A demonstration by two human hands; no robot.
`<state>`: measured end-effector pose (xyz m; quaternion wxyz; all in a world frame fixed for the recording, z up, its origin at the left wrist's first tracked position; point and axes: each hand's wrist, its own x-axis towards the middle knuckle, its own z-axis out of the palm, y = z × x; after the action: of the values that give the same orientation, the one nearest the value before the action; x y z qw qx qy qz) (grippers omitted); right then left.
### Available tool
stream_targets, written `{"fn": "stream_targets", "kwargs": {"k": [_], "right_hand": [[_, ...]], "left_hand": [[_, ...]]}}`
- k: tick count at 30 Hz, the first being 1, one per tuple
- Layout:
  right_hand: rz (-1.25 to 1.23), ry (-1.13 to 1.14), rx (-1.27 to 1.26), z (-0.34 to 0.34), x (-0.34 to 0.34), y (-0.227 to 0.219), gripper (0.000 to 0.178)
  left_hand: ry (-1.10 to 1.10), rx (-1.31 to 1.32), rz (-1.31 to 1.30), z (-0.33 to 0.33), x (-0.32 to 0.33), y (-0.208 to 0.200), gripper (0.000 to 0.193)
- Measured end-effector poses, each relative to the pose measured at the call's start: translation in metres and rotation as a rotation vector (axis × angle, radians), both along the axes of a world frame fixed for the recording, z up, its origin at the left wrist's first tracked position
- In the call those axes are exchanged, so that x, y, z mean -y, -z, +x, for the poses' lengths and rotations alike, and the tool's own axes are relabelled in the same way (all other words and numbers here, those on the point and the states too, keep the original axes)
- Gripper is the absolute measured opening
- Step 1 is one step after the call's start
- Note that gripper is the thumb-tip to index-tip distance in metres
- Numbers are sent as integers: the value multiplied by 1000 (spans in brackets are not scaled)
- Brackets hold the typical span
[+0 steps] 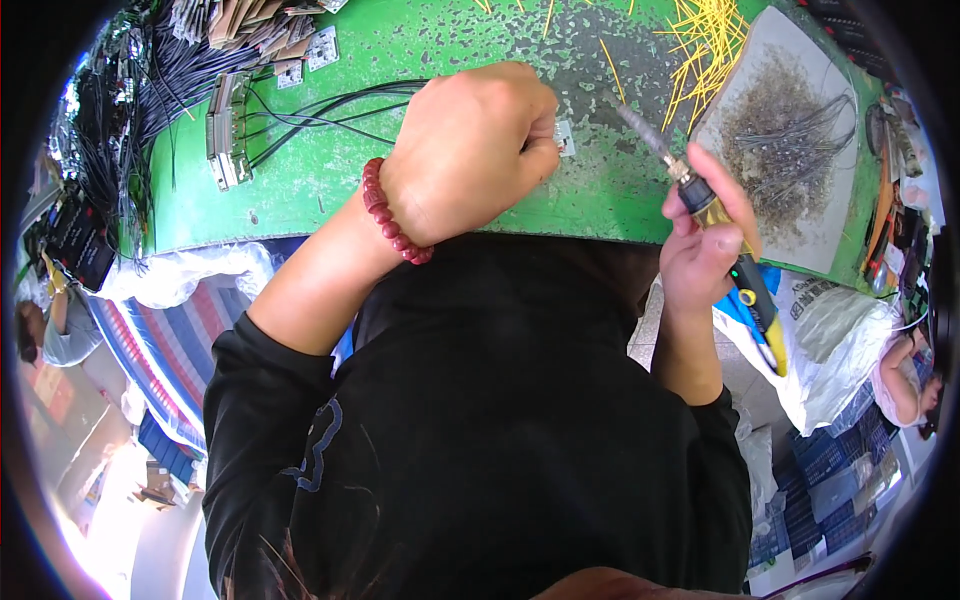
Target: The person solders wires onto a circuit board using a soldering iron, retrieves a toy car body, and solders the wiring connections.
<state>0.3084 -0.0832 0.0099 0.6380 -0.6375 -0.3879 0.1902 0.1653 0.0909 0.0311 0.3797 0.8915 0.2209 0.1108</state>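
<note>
My left hand [475, 140], a red bead bracelet [384, 212] at its wrist, is closed over the green table. Just past its thumb and forefinger shows the edge of a small white circuit board [566, 138], mostly hidden by the fingers. Black wires [325, 112] run from a row of metal-cased parts [228, 130] and disappear behind this hand. In my right hand [705, 235] is a soldering iron [752, 290] with a black and yellow handle. Its dark tip points up and left, a little to the right of the left hand and apart from the board.
Yellow solder-like sticks [700, 50] lie scattered at the far right. Beside them, a grey board [800, 60] bears brown residue and loose dark wires. Cardboard-coloured pieces [240, 20] and bundled black cables [185, 75] crowd the far left. White plastic bags [835, 340] hang by the table's near edge [560, 236].
</note>
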Motion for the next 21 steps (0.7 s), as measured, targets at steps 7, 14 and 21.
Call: {"fn": "stream_targets", "kwargs": {"k": [7,14,21], "right_hand": [[31,18,-125,0,10,7,35],[91,-42,-196,-2,8,11,31],[59,-64,-107,-1,10,13,30]], "left_hand": [[-3,-16,75,2,3,-1,9],[6,3,17,0,1,1,8],[8,3,58,0,1,1,8]]}}
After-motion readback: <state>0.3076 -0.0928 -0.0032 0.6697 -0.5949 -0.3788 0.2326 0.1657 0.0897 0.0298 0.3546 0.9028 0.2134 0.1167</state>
